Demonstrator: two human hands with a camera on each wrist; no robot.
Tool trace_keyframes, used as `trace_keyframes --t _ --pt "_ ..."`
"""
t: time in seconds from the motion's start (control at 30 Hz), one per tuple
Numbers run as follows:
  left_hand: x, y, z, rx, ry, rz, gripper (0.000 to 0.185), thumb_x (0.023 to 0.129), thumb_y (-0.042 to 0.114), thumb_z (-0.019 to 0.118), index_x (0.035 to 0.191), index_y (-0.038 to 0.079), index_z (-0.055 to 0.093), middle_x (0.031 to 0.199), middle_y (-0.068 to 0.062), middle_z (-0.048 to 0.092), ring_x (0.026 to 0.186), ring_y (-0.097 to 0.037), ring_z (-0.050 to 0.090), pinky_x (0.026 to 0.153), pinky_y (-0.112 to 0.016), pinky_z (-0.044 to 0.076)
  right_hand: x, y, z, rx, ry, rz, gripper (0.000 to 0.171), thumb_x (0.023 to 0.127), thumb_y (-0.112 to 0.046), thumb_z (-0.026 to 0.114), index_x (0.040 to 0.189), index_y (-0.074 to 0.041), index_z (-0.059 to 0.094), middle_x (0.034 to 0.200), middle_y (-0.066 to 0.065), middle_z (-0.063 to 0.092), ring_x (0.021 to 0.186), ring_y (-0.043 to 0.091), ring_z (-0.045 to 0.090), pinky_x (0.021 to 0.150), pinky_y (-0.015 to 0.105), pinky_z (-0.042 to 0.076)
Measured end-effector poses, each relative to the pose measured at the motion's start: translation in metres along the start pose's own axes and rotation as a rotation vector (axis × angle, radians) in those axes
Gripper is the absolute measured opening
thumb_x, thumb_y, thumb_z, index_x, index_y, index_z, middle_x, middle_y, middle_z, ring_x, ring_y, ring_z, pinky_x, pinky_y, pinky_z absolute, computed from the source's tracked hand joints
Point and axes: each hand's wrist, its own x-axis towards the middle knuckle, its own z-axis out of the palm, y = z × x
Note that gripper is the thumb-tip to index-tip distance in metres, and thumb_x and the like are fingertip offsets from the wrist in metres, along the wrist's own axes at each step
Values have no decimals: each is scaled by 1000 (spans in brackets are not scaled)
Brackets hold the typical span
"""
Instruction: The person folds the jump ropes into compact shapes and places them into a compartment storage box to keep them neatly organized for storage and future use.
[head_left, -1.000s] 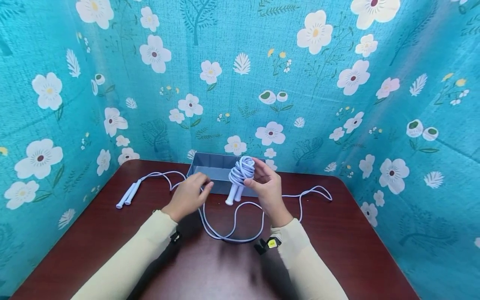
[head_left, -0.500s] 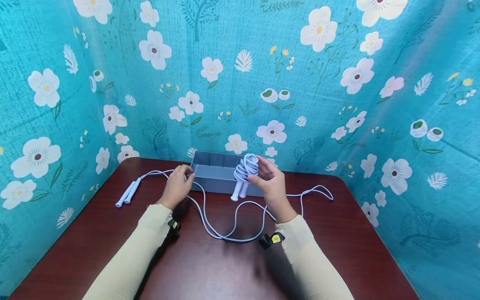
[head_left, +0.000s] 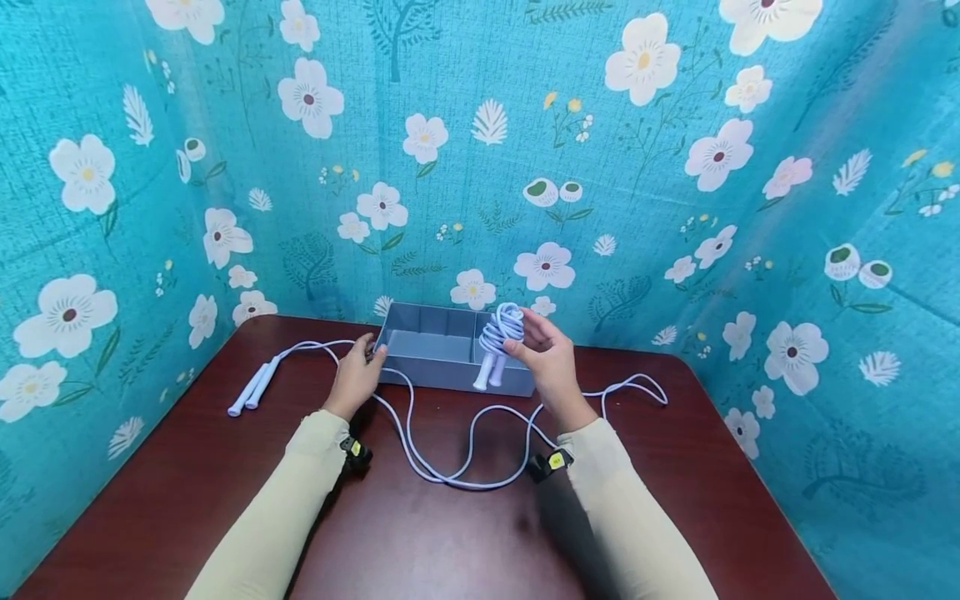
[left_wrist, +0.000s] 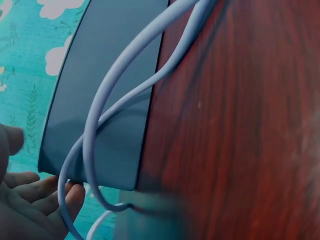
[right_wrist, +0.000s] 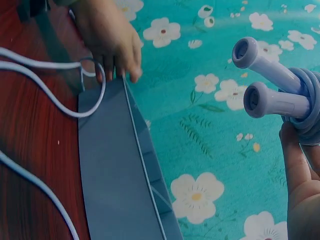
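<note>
Right hand (head_left: 551,360) grips the coiled rope (head_left: 501,332) over the box (head_left: 427,360); left hand (head_left: 356,373) steadies its corner, fingers relaxed. Lower handles first.

coiled rope (head_left: 501,327) pale lilac-white, same as loose rope (head_left: 450,467). box (head_left: 435,354) grey-blue. surface (head_left: 420,542) dark red-brown woodgrain. backdrop (head_left: 675,167) teal with white/pink flowers. sleeves (head_left: 277,517) cream. wrist tags (head_left: 557,460) probably yellow.

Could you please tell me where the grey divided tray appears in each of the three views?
Head: the grey tray sits mid-frame at the table's far edge, between both hands.
Left wrist: its outer wall fills the upper left.
Right wrist: its wall runs down the lower left.
Shared landmark: the loose rope lying beside it.
</note>
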Motion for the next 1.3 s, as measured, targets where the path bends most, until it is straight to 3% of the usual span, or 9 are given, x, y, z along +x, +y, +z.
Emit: trace_keyframes --t 0.2,0.43,0.6,0.8,1.07,1.3 --pt "-6 -11 3 -95 32 -97 64 102 48 39 147 3 39 141 -22 48 132 -34 42 107 -49 31 7 12 -4 -29 -13 62 61 83 -11 77 138 -2 52 129 17 60 110 24 62 89 30 50" --pt "-14 -28 13 -158 179 -90 56 100 49 45 144 14 49 142 -15 49 133 -31 41 107 -49 31 19 28 -7 -84 -14 102 61 83 -14 78 137 -4 53 126 17 61 104 23 63 84 27 52" --pt "-18 -34 20 -238 242 -113 52 96 46 55 138 15 56 138 -11 54 131 -26 44 106 -44 33 29 38 -10 -163 -27 119 63 83 -20 79 139 -8 53 127 15 61 104 26 61 84 30 52" --pt "-18 -30 23 -256 282 -124 46 95 42 60 133 16 62 134 -8 58 130 -23 45 107 -42 32 43 45 -15 -272 -25 149 66 81 -29 80 139 -12 54 131 12 59 110 27 59 91 41 48" --pt "-10 -33 28 -252 305 -78 45 95 42 61 131 16 63 129 -8 61 126 -22 50 105 -41 36 67 57 -17 -322 -35 201 68 80 -31 80 139 -12 52 127 13 60 107 27 60 89 42 50" --pt "-4 -33 32 -280 298 -51 49 94 44 61 133 15 61 126 -10 63 117 -22 57 99 -41 42 85 76 -20 -396 -19 300 71 78 -37 81 139 -12 52 124 11 60 109 24 59 89 40 50"
